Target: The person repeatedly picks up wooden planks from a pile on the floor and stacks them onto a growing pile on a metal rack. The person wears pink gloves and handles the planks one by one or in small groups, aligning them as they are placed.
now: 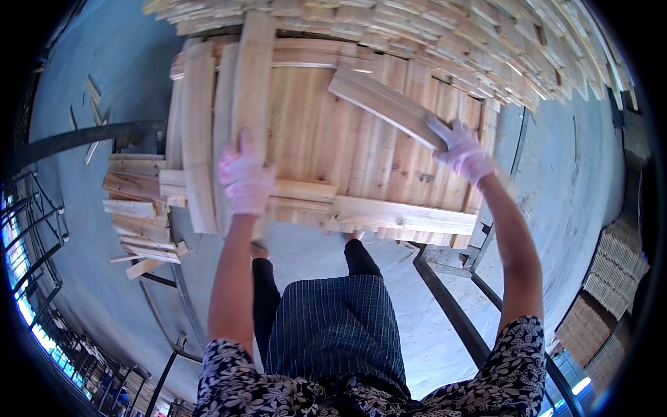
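My left hand [246, 182], in a pale thin glove, is over the near part of a long wooden board [253, 76] that points away from me. Its fingers bend at the board's left edge, slightly blurred. In my gloved right hand [462, 151] is the right end of a shorter wooden plank [385, 104], gripped between thumb and fingers. This plank slants up to the left over a layer of boards laid side by side [313, 132]. More loose long boards [199, 139] lie left of my left hand.
A large stack of wooden slats [417, 35] rises along the far side. Short offcuts [139, 208] are piled at the left, beside a dark metal bar [90, 135]. Metal frame rails [451, 306] run near my right leg. Bundled wood [615, 257] stands at the far right.
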A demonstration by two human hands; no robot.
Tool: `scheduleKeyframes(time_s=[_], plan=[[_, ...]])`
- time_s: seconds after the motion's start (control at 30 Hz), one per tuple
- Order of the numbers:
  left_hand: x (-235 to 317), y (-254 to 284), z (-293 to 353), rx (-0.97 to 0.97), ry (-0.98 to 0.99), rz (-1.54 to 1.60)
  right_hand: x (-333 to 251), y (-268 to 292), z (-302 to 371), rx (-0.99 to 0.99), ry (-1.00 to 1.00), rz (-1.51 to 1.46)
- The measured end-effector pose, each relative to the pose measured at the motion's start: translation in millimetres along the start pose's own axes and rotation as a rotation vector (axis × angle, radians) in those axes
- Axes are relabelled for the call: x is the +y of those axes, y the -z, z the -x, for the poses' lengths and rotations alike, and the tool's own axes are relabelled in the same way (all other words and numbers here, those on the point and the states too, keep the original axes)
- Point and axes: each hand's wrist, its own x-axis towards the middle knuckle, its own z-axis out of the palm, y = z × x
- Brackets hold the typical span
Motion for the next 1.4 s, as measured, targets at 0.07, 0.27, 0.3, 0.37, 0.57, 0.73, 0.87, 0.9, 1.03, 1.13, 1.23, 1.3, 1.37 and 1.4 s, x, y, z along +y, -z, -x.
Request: scheduleKeyframes(time_s=[0.07, 0.27, 0.3, 0.37, 0.57, 0.73, 0.87, 0.9, 1.03, 1.13, 1.23, 1.3, 1.37, 1.4], plan=[[-3, 8, 24, 0.009, 0.007, 0.137, 45, 9, -31, 0.018, 0.056, 0.183], [3, 8, 151, -0.029, -0.341, 0.219, 92, -38, -109, 0.147, 0.127, 0.281], [10, 6, 166, -0.069, -0.407, 0.215, 95, -45, -108, 0.185, 0.160, 0.248], [38, -4, 172, -0.221, -0.648, 0.305, 109, -52, -110, 0.283, 0.230, 0.192], [140, -37, 153, -0.417, -1.172, 0.245, 127, -51, -106, 0.167, 0.206, 0.198], [196, -105, 137, -0.151, -1.366, 0.197, 150, -62, -114, 0.233, 0.266, 0.251], [195, -127, 136, -0.208, -1.311, 0.104, 118, -41, -95, 0.163, 0.160, 0.275], [191, -132, 135, -0.244, -1.297, 0.091, 102, -37, -81, 0.240, 0.178, 0.279], [193, -132, 144, -0.265, -1.293, -0.075, 82, -85, -1, 0.262, 0.513, 0.128], [205, -120, 151, -0.320, -1.271, -0.149, 62, -120, 100, -0.074, 0.517, 0.004], [231, -152, 175, -0.378, -1.177, -0.185, 77, -189, 136, 0.072, 0.476, 0.037], [241, -144, 174, -0.527, -1.178, -0.188, 83, -231, 142, 0.342, 0.457, 0.089], [232, -151, 177, -0.482, -1.137, -0.136, 82, -246, 141, 0.389, 0.442, 0.086], [226, -153, 177, -0.425, -1.118, -0.105, 82, -244, 138, 0.401, 0.456, 0.089]])
